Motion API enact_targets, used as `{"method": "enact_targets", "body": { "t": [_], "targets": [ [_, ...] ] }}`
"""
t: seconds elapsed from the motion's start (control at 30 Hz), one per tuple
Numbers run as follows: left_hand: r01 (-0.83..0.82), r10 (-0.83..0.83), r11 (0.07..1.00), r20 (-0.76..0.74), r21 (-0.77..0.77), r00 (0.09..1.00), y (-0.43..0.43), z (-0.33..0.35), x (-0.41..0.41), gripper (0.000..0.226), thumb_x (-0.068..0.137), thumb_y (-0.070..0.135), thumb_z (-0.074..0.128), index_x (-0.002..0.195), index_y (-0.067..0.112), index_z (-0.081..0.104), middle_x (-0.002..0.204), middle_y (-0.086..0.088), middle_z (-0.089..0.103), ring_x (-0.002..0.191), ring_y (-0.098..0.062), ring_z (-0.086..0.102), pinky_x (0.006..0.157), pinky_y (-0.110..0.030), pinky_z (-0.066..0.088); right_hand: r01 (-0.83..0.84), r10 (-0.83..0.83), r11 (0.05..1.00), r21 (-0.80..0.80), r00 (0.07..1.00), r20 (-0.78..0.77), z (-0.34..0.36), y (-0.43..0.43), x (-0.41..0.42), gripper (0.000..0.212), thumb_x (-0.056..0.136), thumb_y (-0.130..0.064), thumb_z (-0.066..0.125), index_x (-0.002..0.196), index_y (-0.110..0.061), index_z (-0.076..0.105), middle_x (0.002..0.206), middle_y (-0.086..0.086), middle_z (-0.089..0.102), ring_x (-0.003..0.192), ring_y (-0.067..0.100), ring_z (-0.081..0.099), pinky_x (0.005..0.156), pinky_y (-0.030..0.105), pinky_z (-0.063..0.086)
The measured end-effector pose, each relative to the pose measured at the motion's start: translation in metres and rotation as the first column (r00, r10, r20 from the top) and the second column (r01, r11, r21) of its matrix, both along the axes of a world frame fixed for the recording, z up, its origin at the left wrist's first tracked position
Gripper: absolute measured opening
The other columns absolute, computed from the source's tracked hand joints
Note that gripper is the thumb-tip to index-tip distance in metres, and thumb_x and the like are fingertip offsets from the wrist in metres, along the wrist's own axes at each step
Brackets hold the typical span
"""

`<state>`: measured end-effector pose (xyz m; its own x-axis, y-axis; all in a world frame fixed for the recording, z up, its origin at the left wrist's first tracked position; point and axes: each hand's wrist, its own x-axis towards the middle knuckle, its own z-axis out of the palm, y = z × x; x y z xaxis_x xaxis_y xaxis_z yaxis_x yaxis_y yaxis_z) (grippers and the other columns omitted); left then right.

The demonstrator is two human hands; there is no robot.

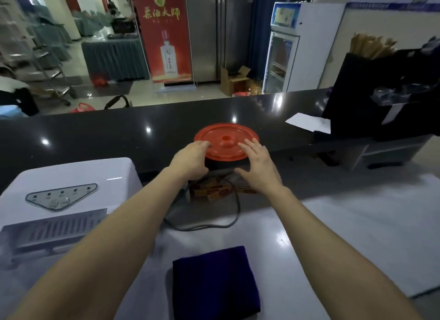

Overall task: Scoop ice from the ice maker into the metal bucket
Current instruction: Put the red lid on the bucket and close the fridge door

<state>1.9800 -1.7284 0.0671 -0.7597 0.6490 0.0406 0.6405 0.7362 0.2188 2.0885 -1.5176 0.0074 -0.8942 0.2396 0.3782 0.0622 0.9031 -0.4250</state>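
Note:
A round red lid [226, 140] sits on a dark container [214, 163] at the back of the white worktop, against the black counter. Most of the container is hidden by my hands. My left hand [190, 160] is at the lid's left rim, with its fingers curled over the edge. My right hand [258, 165] lies on the lid's right side with its fingers straight and spread. The white ice maker [69, 188] stands to the left, with a control panel [60, 197] on top and its cover down.
A folded dark purple cloth [214, 281] lies at the front of the worktop. A black cable [228, 222] loops behind it, near some orange packets [209, 191]. The raised black counter [119, 134] runs across the back, with papers [309, 122] and a black box [381, 93] at the right.

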Motion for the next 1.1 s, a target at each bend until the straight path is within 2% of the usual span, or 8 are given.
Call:
{"method": "enact_targets", "body": {
  "t": [0.17, 0.47, 0.6, 0.7, 0.77, 0.87, 0.97, 1.1],
  "targets": [
    [-0.004, 0.005, 1.0, -0.034, 0.018, 0.999, 0.006, -0.026, -0.017, 0.07, 0.091, 0.016, 0.075, 0.156, 0.023, 0.051, 0.159, 0.001, 0.052, 0.149, -0.023, 0.046, 0.115, -0.042, 0.049, -0.025, 0.024, 0.999, 0.04, 1.0, 0.018, -0.014, 0.021, -0.019, 0.064, 0.09, -0.028, 0.082, 0.15, -0.024, 0.06, 0.16, 0.0, 0.05, 0.159, 0.019, 0.027, 0.133, 0.035, 0.002],
    [-0.01, 0.034, 0.987, -0.151, 0.159, 0.988, 0.002, -0.015, -0.007, 0.029, 0.095, 0.025, 0.077, 0.122, 0.035, 0.075, 0.12, 0.013, 0.075, 0.119, -0.017, 0.064, 0.096, -0.046, 0.059, -0.004, -0.008, 0.999, -0.047, 0.97, -0.243, -0.013, 0.017, -0.011, 0.031, 0.095, -0.004, 0.069, 0.117, -0.021, 0.083, 0.126, -0.002, 0.075, 0.137, 0.021, 0.058, 0.119, 0.045, 0.045],
    [-0.015, 0.071, 0.915, -0.124, 0.403, 0.99, -0.012, 0.007, 0.004, 0.054, 0.095, 0.022, 0.08, 0.144, 0.033, 0.061, 0.14, 0.007, 0.066, 0.129, -0.019, 0.062, 0.108, -0.046, 0.055, 0.028, -0.054, 0.998, -0.063, 0.888, -0.456, 0.014, 0.006, 0.0, 0.028, 0.095, 0.002, 0.068, 0.111, -0.016, 0.082, 0.112, -0.005, 0.078, 0.114, 0.02, 0.07, 0.106, 0.039, 0.054],
    [-0.06, 0.119, 0.799, -0.06, 0.598, 0.991, -0.025, 0.023, 0.009, 0.077, 0.094, 0.02, 0.081, 0.159, 0.036, 0.042, 0.157, 0.005, 0.052, 0.144, -0.017, 0.05, 0.115, -0.046, 0.051, 0.009, -0.141, 0.969, -0.246, 0.841, -0.523, 0.038, -0.005, 0.01, 0.021, 0.099, -0.009, 0.071, 0.114, -0.017, 0.082, 0.106, -0.011, 0.078, 0.098, 0.008, 0.073, 0.091, 0.024, 0.059],
    [-0.134, 0.147, 0.701, 0.042, 0.7, 0.988, -0.035, 0.037, 0.013, 0.077, 0.098, 0.024, 0.078, 0.162, 0.034, 0.036, 0.159, 0.001, 0.052, 0.145, -0.017, 0.05, 0.116, -0.043, 0.049, -0.051, -0.25, 0.864, -0.501, 0.819, -0.516, 0.056, -0.017, 0.016, 0.017, 0.098, -0.021, 0.076, 0.114, -0.018, 0.083, 0.099, -0.015, 0.08, 0.091, 0.005, 0.075, 0.086, 0.024, 0.06],
    [-0.21, 0.11, 0.62, 0.182, 0.756, 0.977, -0.052, 0.056, 0.023, 0.063, 0.107, 0.03, 0.066, 0.163, 0.025, 0.036, 0.155, -0.003, 0.057, 0.138, -0.017, 0.057, 0.112, -0.035, 0.048, -0.196, -0.34, 0.572, -0.796, 0.827, -0.447, 0.079, -0.04, 0.025, 0.011, 0.097, -0.023, 0.079, 0.106, -0.018, 0.083, 0.095, -0.005, 0.082, 0.094, 0.013, 0.076, 0.093, 0.038, 0.062],
    [-0.216, 0.023, 0.573, 0.248, 0.79, 0.969, -0.075, 0.065, 0.035, 0.045, 0.112, 0.035, 0.056, 0.156, 0.029, 0.045, 0.139, 0.002, 0.068, 0.118, -0.016, 0.071, 0.1, -0.046, 0.062, -0.317, -0.309, 0.353, -0.88, 0.848, -0.43, 0.096, -0.073, 0.04, 0.012, 0.097, -0.023, 0.078, 0.108, -0.022, 0.081, 0.109, 0.002, 0.082, 0.111, 0.023, 0.075, 0.104, 0.047, 0.058],
    [-0.239, -0.099, 0.454, 0.315, 0.858, 0.944, -0.115, 0.073, 0.061, 0.045, 0.114, 0.023, 0.053, 0.157, 0.031, 0.042, 0.122, -0.004, 0.072, 0.089, -0.02, 0.081, 0.068, -0.044, 0.068, -0.347, -0.313, 0.23, -0.909, 0.858, -0.407, 0.112, -0.122, 0.066, 0.024, 0.1, -0.023, 0.074, 0.122, -0.015, 0.077, 0.117, 0.009, 0.079, 0.115, 0.029, 0.074, 0.103, 0.056, 0.058]
  ]
}}
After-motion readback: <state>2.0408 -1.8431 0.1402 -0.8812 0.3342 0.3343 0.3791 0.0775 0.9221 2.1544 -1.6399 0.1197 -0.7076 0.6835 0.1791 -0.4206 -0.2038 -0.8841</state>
